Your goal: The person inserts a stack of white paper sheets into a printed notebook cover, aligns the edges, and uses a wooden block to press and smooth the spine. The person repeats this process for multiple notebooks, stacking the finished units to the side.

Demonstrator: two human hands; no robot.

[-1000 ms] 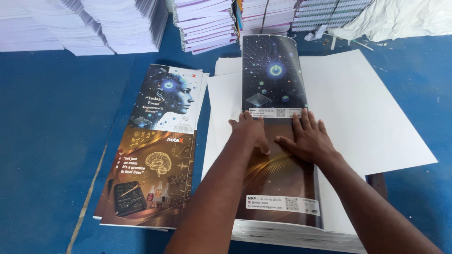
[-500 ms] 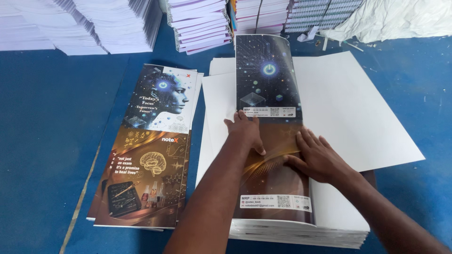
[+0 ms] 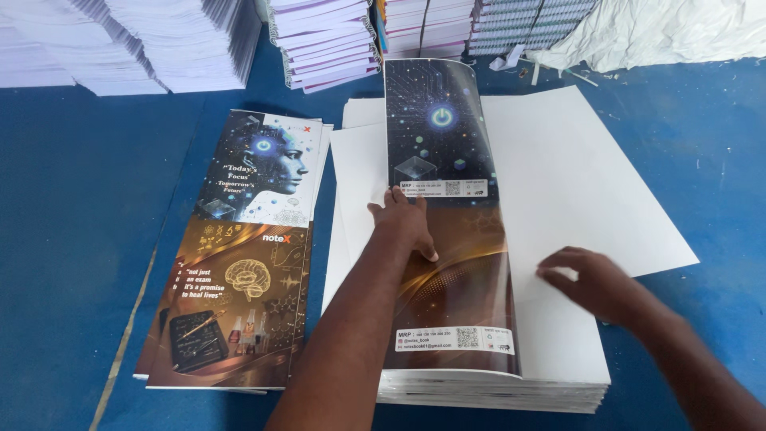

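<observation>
A long printed cover sheet [image 3: 447, 160], dark blue at the far half and brown-gold at the near half, lies folded over the left side of a stack of white pages [image 3: 558, 375]. My left hand [image 3: 405, 223] presses flat on the middle of this cover. My right hand [image 3: 594, 283] hovers blurred over the bare white page to the right of the cover, fingers spread, holding nothing. A wide white sheet [image 3: 574, 183] spreads out under the stack.
A pile of finished printed covers [image 3: 239, 255] lies to the left on the blue surface [image 3: 72, 223]. Tall stacks of white paper [image 3: 159, 40] and bound notebooks [image 3: 327, 40] line the far edge. White sacking [image 3: 662, 32] sits at the far right.
My right hand has slid off the cover and moved right onto the white page. My left hand stays pressed on the cover's middle.
</observation>
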